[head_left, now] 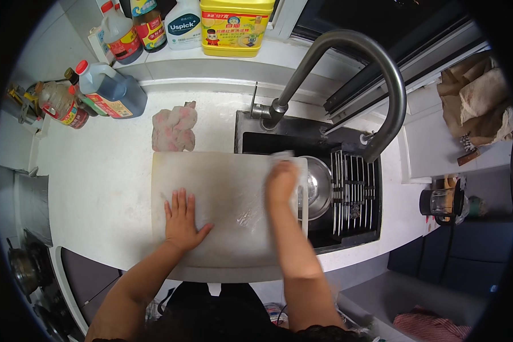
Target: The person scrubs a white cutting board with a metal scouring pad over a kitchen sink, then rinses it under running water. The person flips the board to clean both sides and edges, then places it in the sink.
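Note:
A large, pale, translucent cutting board (pixel 225 214) lies on the white counter and reaches over the left part of the black sink. Its surface looks wet in a patch near the middle. My left hand (pixel 182 221) rests flat on the board's left half, fingers spread, holding nothing. Over the upper right corner of the board, my right hand (pixel 283 178) is curled and smeared by motion. Something whitish (pixel 281 154) sticks out past its fingers; blur hides what kind of thing it is. A round metal bowl (pixel 319 188) sits in the sink, partly covered by the board's right edge.
A dark faucet (pixel 402 85) arches over the sink, where a metal rack (pixel 353 194) lies. Behind the board is a crumpled pinkish-grey cloth (pixel 174 128). Sauce jugs (pixel 117 91) stand at the back left; a yellow container (pixel 233 28) sits on the ledge.

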Action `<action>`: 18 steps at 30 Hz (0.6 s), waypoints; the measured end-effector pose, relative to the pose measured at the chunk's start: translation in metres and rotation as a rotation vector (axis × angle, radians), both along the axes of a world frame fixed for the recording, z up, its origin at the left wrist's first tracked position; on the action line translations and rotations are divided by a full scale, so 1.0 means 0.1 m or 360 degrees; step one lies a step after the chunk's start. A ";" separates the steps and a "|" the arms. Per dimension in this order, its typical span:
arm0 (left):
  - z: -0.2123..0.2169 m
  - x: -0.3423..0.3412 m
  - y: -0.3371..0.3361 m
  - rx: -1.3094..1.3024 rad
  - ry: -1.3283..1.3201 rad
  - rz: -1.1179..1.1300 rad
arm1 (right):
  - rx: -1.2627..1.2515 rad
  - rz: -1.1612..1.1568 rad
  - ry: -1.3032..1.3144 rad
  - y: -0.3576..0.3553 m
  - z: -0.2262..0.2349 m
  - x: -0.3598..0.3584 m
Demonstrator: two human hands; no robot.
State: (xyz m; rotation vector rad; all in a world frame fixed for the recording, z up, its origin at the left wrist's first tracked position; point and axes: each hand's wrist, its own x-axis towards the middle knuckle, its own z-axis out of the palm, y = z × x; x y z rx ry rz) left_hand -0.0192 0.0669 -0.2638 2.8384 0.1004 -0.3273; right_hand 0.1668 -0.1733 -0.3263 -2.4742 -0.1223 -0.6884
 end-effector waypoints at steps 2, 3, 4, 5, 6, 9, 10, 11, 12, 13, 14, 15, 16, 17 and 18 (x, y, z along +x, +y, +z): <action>-0.01 -0.02 0.02 0.0002 -0.0020 -0.0006 | -0.0070 0.0328 0.0043 0.55 0.30 -0.32; -0.01 -0.03 0.03 -0.0007 -0.0009 -0.0005 | -0.0091 0.0305 0.0038 0.47 0.18 -0.27; 0.00 -0.02 0.03 -0.0016 0.0003 -0.0004 | -0.0111 0.0283 0.0033 0.27 -0.03 -0.15; 0.01 -0.02 0.03 -0.0025 0.0015 -0.0001 | -0.0131 0.0262 0.0029 0.07 -0.12 -0.03; 0.01 -0.02 0.04 -0.0020 0.0034 0.0009 | 0.0260 0.0049 0.0026 -0.08 -0.03 0.10; 0.07 0.01 0.02 -0.0004 0.0078 0.0017 | -0.0245 -0.0379 0.0076 -0.35 0.16 0.19; 0.10 0.01 0.02 0.0005 0.0090 0.0023 | -0.0225 -0.0291 0.0140 -0.24 0.03 0.16; 0.11 0.03 -0.01 0.0010 0.0099 0.0027 | -0.0209 -0.0205 0.0200 -0.11 -0.05 0.11; 0.08 0.03 -0.02 0.0005 0.0059 0.0018 | -0.0099 -0.0012 0.0141 0.13 -0.02 -0.02; 0.04 0.01 -0.01 0.0006 0.0026 0.0007 | 0.0017 0.0179 0.0090 0.38 0.06 -0.21; 0.01 -0.02 0.02 0.0016 -0.0006 0.0002 | -0.0035 0.0364 0.0125 0.53 0.22 -0.41; 0.00 -0.03 0.03 0.0016 -0.0017 0.0005 | -0.0089 0.0544 0.0154 0.59 0.33 -0.54; -0.01 -0.04 0.03 0.0016 -0.0029 0.0007 | -0.0096 0.0687 0.0092 0.47 0.30 -0.55; -0.01 -0.03 0.04 0.0015 -0.0043 0.0002 | -0.0165 0.0603 0.0045 0.23 0.16 -0.43; -0.01 0.00 0.02 -0.0001 -0.0063 -0.0028 | -0.0239 0.0510 0.0004 -0.16 -0.14 -0.26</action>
